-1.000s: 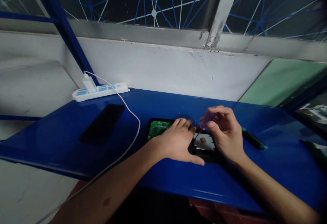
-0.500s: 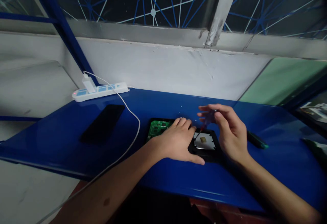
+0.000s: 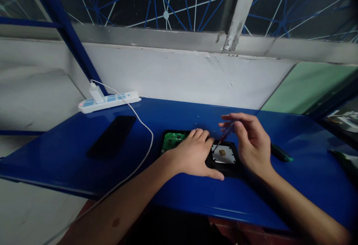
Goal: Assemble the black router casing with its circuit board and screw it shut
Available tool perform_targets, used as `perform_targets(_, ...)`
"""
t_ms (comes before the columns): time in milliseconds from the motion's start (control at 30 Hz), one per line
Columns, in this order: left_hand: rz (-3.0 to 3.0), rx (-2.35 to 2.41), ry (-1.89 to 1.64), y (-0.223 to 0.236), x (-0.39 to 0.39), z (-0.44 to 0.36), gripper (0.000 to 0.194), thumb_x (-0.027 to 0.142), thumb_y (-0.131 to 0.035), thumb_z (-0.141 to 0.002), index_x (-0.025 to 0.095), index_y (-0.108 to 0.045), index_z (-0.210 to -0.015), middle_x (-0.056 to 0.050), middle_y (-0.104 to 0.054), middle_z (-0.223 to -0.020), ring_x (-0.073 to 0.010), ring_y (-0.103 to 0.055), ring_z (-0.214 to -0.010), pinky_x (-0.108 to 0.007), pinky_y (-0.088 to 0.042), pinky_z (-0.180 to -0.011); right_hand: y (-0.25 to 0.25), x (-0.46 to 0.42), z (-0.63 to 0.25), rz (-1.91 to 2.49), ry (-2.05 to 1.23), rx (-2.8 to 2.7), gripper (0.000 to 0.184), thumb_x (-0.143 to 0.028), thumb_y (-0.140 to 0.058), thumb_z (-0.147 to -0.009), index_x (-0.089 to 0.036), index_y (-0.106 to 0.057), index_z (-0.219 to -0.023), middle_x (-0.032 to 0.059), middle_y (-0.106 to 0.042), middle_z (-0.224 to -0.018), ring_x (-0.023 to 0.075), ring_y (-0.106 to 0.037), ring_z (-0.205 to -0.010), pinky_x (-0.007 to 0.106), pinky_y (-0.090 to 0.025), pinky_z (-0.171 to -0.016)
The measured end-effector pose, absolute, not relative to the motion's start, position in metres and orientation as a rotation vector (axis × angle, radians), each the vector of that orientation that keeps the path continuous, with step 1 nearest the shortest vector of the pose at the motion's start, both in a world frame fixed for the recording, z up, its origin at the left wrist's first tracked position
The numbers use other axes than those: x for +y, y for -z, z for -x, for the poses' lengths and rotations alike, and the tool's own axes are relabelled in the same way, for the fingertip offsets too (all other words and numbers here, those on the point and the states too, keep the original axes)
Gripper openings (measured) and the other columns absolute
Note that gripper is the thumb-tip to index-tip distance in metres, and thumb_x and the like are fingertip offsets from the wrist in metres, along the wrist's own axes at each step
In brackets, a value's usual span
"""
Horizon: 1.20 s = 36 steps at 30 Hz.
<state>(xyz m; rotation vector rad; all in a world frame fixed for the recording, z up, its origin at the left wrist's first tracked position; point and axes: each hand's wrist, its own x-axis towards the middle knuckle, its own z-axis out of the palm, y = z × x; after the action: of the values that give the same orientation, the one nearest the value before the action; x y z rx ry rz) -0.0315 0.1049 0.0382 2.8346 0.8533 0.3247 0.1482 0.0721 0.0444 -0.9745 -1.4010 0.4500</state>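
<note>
A black device casing lies on the blue table, a green circuit board showing at its left end and a silver metal plate with a small tan square at its right. My left hand rests flat across the middle of the casing, fingers stretched towards its far edge and thumb out along the near side. In my right hand is a screwdriver with a translucent purple handle, pinched between thumb and fingers. Its shaft slants down to the plate's upper left corner. The exact contact at the tip is too small to tell.
Several tiny screws lie behind the casing. A dark phone-like slab is at left, near a white cable running from a power strip. A dark green-tipped tool lies right of my right hand. A white wall stands behind.
The screwdriver handle has tilted slightly, and the fingers of my right hand have shifted a little on it. My left hand stays in place on the casing.
</note>
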Motion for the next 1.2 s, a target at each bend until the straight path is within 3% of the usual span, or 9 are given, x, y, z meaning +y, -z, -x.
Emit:
perform_targets(267,-2.769,0.841,-0.403,-0.040,0.112,0.036,0.093,0.082,-0.061,-0.075,0.013,-0.050,-0.137,-0.015,-0.055,-0.129,-0.0357,-0.046,-0.124,-0.050,-0.030,-0.113,-0.047,0.083,-0.156,0.916,-0.349,-1.244,0.014,-0.030,-0.057,-0.098,-0.024,-0.061,-0.110,0.0047,-0.070,-0.106,0.0173,-0.076,-0.081,0.033,-0.065,-0.067)
perform_targets(333,-2.746,0.874,-0.481,-0.041,0.115,0.037,0.080,0.072,-0.061,-0.083,0.014,-0.049,-0.136,-0.014,-0.055,-0.131,-0.0344,-0.045,-0.125,-0.049,-0.033,-0.111,-0.045,0.088,-0.161,0.925,-0.319,-1.221,0.015,-0.031,-0.057,-0.098,-0.024,-0.061,-0.110,0.0048,-0.070,-0.107,0.0178,-0.076,-0.084,0.035,-0.065,-0.070)
perform_targets(467,-2.676,1.013,-0.673,-0.044,0.122,0.038,0.027,0.034,-0.047,-0.098,0.016,-0.054,-0.116,-0.011,-0.059,-0.120,-0.0280,-0.050,-0.114,-0.045,-0.042,-0.099,-0.038,0.101,-0.172,0.973,-0.267,-1.204,0.015,-0.033,-0.058,-0.098,-0.024,-0.059,-0.109,0.0046,-0.068,-0.106,0.0188,-0.076,-0.088,0.037,-0.063,-0.078)
perform_targets(567,-2.671,1.038,-0.812,-0.042,0.126,0.038,0.016,0.025,-0.041,-0.099,0.018,-0.054,-0.106,-0.009,-0.061,-0.115,-0.0260,-0.051,-0.109,-0.044,-0.043,-0.096,-0.034,0.109,-0.179,1.024,-0.269,-1.196,0.015,-0.033,-0.057,-0.098,-0.024,-0.058,-0.109,0.0038,-0.067,-0.104,0.0190,-0.076,-0.090,0.037,-0.062,-0.082)
perform_targets(667,-2.731,0.963,-0.860,-0.040,0.128,0.037,0.018,0.027,-0.041,-0.102,0.019,-0.057,-0.104,-0.007,-0.062,-0.114,-0.0252,-0.052,-0.109,-0.043,-0.043,-0.096,-0.029,0.114,-0.182,1.060,-0.302,-1.181,0.016,-0.036,-0.056,-0.098,-0.024,-0.057,-0.109,0.0035,-0.066,-0.104,0.0196,-0.076,-0.091,0.038,-0.061,-0.083)
perform_targets(833,-2.824,0.857,-0.703,-0.035,0.127,0.034,0.033,0.040,-0.040,-0.106,0.019,-0.062,-0.117,-0.008,-0.062,-0.126,-0.0275,-0.050,-0.121,-0.047,-0.040,-0.105,-0.023,0.117,-0.181,1.091,-0.332,-1.219,0.018,-0.038,-0.055,-0.098,-0.024,-0.056,-0.109,0.0032,-0.065,-0.101,0.0199,-0.076,-0.092,0.036,-0.059,-0.081)
perform_targets(1033,-2.870,0.765,-0.499,-0.030,0.127,0.034,0.069,0.064,-0.018,-0.104,0.017,-0.057,-0.136,-0.010,-0.058,-0.141,-0.0309,-0.043,-0.135,-0.055,-0.028,-0.117,-0.026,0.116,-0.179,1.078,-0.381,-1.188,0.018,-0.038,-0.055,-0.097,-0.024,-0.056,-0.109,0.0031,-0.066,-0.101,0.0184,-0.075,-0.089,0.036,-0.059,-0.080)
perform_targets(1200,-2.832,0.812,-0.431,-0.028,0.131,0.035,0.078,0.070,-0.014,-0.100,0.017,-0.055,-0.139,-0.010,-0.058,-0.143,-0.0319,-0.041,-0.137,-0.056,-0.027,-0.118,-0.026,0.120,-0.182,1.038,-0.436,-1.128,0.021,-0.042,-0.056,-0.096,-0.025,-0.055,-0.108,0.0029,-0.064,-0.103,0.0178,-0.075,-0.087,0.036,-0.060,-0.079)
